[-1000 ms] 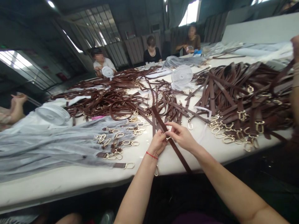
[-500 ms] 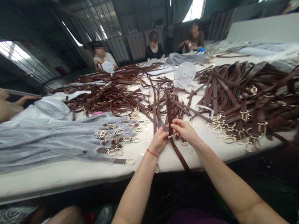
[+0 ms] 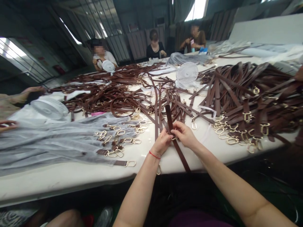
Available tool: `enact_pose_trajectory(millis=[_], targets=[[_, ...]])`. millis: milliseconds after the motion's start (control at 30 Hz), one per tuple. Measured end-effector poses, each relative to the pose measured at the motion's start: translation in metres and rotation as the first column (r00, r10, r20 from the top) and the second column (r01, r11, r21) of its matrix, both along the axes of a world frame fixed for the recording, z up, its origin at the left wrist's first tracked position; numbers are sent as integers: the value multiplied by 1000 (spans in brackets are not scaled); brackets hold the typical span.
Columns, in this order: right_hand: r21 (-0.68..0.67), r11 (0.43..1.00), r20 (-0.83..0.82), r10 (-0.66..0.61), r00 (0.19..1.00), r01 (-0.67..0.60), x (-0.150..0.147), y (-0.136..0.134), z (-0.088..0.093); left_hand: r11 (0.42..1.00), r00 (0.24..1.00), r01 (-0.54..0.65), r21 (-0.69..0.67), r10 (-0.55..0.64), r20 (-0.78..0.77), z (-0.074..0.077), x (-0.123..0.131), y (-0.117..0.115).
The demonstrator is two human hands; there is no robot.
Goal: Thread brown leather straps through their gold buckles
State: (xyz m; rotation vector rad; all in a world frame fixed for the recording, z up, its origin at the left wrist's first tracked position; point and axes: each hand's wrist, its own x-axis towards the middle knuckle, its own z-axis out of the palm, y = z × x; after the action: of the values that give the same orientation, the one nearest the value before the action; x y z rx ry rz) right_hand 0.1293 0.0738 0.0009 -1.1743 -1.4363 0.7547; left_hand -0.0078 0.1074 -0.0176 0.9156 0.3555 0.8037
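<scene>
Both of my hands grip one dark brown leather strap (image 3: 181,155) over the near side of the table. My left hand (image 3: 163,142), with a red cord at the wrist, is closed on the strap beside a gold metal buckle (image 3: 174,138). From the right, my right hand (image 3: 186,135) pinches the strap at the same buckle. One strap end stands up above my fingers, and the lower part hangs down toward the table's edge. A gold clasp (image 3: 158,169) dangles below my left wrist. My fingers partly hide the buckle.
Brown straps with gold clasps (image 3: 233,140) are heaped at right, more straps (image 3: 101,97) at left. Plastic-wrapped straps (image 3: 59,142) lie on the white table (image 3: 71,186). White fans (image 3: 187,74) stand among them. Several people sit across the table; a co-worker's hand (image 3: 8,125) shows at far left.
My right hand has moved slightly down and left to the buckle. The upright strap end reaches less high and leans more to the left. A co-worker's hand has appeared at the left edge.
</scene>
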Motion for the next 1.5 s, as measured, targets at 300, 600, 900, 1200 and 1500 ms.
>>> enact_pose_trajectory(millis=[300, 600, 900, 1200, 1500], targets=[[-115, 983, -285, 108, 952, -146, 1, -5, 25, 986, 996, 37, 160, -24, -83, -6, 4, 0], [-266, 961, -115, 44, 992, -73, 19, -29, 30, 998, 989, -38, 47, 44, -144, -8, 4, 2], [-448, 890, 6, 98, 995, -85, 6, -26, -6, 998, 991, -23, 66, 31, -127, -7, 3, 0], [-493, 867, -45, 62, 997, -76, 9, -22, -5, 993, 992, -46, 112, 58, -109, -5, 3, -1], [-358, 934, 34, 13, 999, 1, 7, -18, -15, 991, 989, -57, 119, 73, -132, -11, 1, 3]])
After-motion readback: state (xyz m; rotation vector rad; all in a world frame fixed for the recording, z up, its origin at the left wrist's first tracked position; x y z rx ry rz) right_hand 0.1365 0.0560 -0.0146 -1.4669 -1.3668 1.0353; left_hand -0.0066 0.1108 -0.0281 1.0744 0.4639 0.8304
